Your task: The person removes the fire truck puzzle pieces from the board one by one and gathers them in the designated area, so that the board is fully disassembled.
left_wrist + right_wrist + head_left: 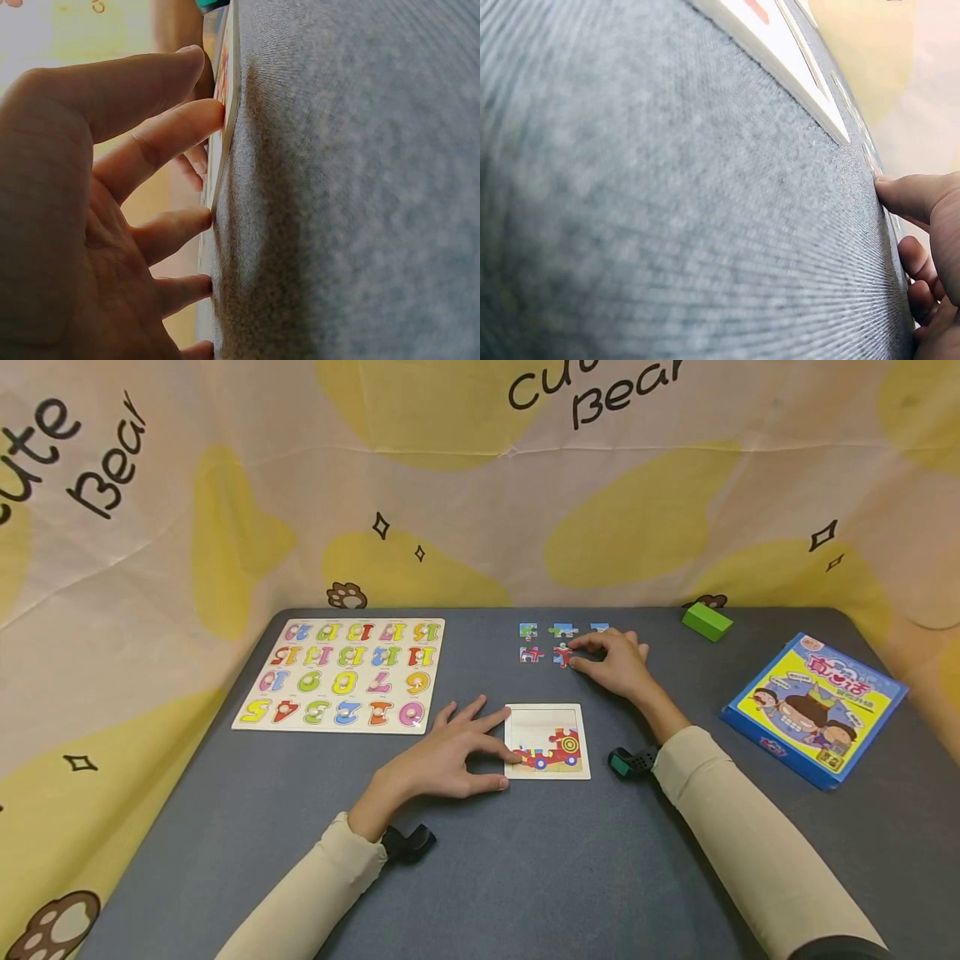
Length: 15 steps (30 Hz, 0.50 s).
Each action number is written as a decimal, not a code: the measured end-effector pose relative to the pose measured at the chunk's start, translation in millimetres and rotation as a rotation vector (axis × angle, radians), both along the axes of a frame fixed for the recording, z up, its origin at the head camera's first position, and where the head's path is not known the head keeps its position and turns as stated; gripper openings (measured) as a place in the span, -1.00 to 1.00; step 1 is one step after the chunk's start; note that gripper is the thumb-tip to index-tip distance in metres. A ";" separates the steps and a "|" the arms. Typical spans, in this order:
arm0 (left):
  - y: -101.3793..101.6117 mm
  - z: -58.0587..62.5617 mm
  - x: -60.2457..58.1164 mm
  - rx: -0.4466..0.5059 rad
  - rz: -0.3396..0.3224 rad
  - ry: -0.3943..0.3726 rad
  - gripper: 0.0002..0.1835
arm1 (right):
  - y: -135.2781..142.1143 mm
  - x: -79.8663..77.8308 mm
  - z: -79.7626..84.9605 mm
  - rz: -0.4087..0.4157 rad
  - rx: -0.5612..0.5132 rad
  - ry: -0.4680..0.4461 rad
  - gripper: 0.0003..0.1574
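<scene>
In the head view, a small square jigsaw puzzle board with a pale frame lies on the table, its lower part filled with a red vehicle picture. My left hand spreads its fingers at the board's left side, the index fingertip resting on the frame's edge. Beyond the board, my right hand pinches a red puzzle piece between thumb and index finger, down at the table. In the right wrist view the thumb comes down at the tabletop, past the board's corner.
Several loose pieces lie near the right hand, among them a red one and a blue-green one. A number puzzle board is at left. A green block and a blue-edged box stand at right.
</scene>
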State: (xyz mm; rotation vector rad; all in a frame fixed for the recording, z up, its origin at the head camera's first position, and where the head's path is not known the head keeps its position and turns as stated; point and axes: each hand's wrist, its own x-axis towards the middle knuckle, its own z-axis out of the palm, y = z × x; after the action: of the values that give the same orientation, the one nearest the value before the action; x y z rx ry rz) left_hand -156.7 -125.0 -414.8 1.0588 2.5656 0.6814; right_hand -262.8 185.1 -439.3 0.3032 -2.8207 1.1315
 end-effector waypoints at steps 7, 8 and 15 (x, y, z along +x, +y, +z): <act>-0.4 0.2 0.0 0.006 -0.001 0.000 -0.63 | 1.6 -0.2 -0.8 0.004 -0.018 0.012 -0.61; -0.4 0.3 0.0 0.006 -0.002 0.000 -0.63 | 1.9 -0.2 -0.9 0.004 -0.024 0.016 -0.62; -0.5 0.2 0.3 0.004 -0.005 -0.004 -0.63 | 5.9 7.5 -1.7 0.034 -0.125 0.047 -0.66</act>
State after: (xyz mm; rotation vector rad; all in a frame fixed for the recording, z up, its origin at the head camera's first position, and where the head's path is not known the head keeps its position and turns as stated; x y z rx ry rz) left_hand -156.4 -125.5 -414.6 1.0638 2.5585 0.6870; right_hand -255.3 191.0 -441.0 0.3644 -2.6994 1.2831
